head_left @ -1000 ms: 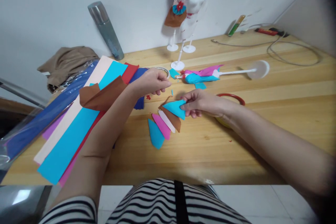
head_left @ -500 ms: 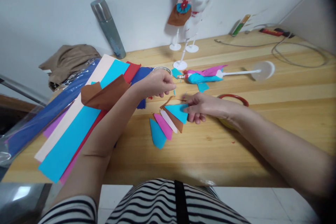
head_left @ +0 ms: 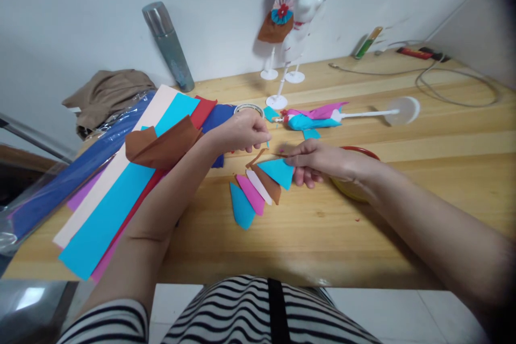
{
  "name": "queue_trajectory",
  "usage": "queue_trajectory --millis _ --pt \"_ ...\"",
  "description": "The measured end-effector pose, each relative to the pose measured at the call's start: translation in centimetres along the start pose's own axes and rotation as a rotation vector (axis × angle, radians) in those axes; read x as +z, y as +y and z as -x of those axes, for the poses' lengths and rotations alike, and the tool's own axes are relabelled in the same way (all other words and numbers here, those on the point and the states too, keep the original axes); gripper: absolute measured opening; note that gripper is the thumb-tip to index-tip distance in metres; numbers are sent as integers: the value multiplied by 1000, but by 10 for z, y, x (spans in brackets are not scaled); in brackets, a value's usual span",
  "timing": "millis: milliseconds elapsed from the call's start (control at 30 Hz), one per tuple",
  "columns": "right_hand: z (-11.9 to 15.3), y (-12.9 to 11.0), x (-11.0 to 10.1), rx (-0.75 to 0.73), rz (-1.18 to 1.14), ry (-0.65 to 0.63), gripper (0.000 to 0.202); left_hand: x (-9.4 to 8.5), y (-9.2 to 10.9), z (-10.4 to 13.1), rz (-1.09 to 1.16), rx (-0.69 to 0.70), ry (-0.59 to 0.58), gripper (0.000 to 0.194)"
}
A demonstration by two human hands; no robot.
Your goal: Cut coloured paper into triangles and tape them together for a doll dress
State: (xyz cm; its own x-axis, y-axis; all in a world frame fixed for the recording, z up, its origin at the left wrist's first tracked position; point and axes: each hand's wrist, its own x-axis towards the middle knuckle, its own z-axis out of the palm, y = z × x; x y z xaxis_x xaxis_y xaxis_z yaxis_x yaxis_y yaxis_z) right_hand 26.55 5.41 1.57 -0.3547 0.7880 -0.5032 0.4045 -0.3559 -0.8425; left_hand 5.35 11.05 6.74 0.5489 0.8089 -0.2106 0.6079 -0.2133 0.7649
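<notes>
My right hand (head_left: 312,164) pinches the edge of a turquoise paper piece (head_left: 277,172) between thumb and fingers. Fanned out on the table beside it lie a brown piece (head_left: 269,185), a pale pink piece (head_left: 258,186), a bright pink piece (head_left: 250,193) and another turquoise piece (head_left: 242,207). My left hand (head_left: 246,129) is closed in a pinch above the table; a thin blue sliver shows by its fingertips, but whether it is held is unclear. Just beyond the hands lies a small figure in pink and turquoise paper (head_left: 315,118) on a white stand.
Coloured paper strips (head_left: 116,193) and a folded brown sheet (head_left: 165,145) lie under and beside my left forearm. A tape roll (head_left: 242,106) sits behind my left hand. A red-rimmed yellow round object (head_left: 341,188) is under my right wrist. Dressed figures and a flask (head_left: 171,51) stand at the wall.
My right hand has shifted slightly right with the turquoise piece, uncovering more of the brown piece. My left hand stays nearly in place.
</notes>
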Motion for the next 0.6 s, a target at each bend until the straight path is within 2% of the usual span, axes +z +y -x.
queue_trajectory --millis 200,600 --pt "-4 2 3 47 -29 9 35 1 -2 -2 41 11 -1 44" --pt "8 -14 8 93 290 -9 33 2 5 1 -29 -10 -34 44"
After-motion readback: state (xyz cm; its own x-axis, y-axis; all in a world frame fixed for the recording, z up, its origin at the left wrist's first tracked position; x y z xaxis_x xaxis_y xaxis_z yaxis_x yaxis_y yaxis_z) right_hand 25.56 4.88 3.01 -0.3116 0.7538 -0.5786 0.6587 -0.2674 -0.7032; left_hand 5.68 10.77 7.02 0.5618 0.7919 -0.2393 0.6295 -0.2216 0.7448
